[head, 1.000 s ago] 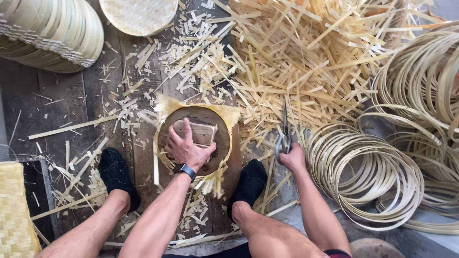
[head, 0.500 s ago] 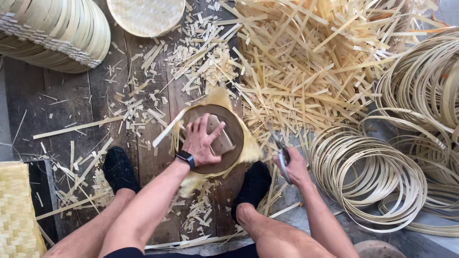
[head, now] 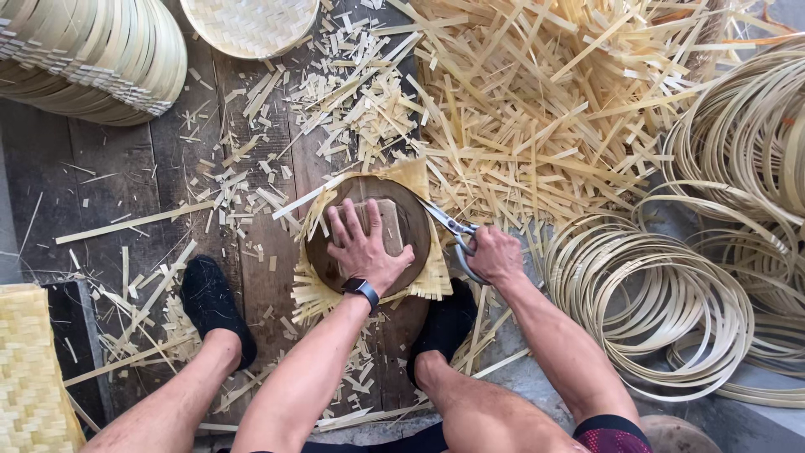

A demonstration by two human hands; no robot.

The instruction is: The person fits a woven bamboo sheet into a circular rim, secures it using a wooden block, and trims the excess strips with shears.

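Pressing down with fingers spread, the left hand (head: 366,246) lay flat on a small wooden block (head: 381,225) atop a dark round disc (head: 411,239). Under the disc sat a woven bamboo mat (head: 423,281), its pale edges and loose strip ends sticking out around the rim, most of all at the near side and the top right. A dark watch (head: 360,291) circled the left wrist.

The right hand (head: 495,254) was curled around the handles of scissors (head: 449,225), whose blades pointed up and left and met the mat's edge just beside the disc's right rim; whether the blades were parted could not be told.

The disc rested on a plank floor (head: 126,176) between two black shoes (head: 214,306). Cut bamboo scraps (head: 360,101) littered the planks, with a deep heap of strips (head: 545,109) beyond the scissors. Coiled bamboo hoops (head: 654,302) lay to the right, stacked baskets (head: 92,54) at top left, and a flat woven sheet (head: 29,369) at lower left.
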